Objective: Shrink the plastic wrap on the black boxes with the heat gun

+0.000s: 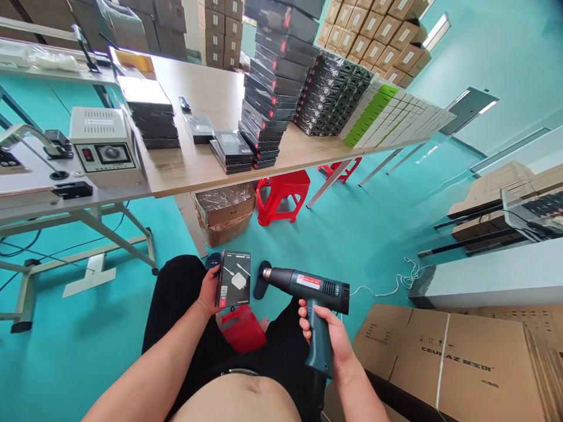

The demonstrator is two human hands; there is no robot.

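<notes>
The person's left hand (pixel 208 293) grips a black charger box (pixel 235 278) by its left edge, out in front of the lap, while the right hand (pixel 329 331) is wrapped around the pistol grip of a heat gun (pixel 305 287). The box's long axis points away from the body; the gun's barrel lies crosswise to it, its nozzle (pixel 267 274) aimed leftward at the box's right edge, near but apart. Both sit short of the tabletop (pixel 182 179), where stacked black boxes (pixel 270 88) stand.
</notes>
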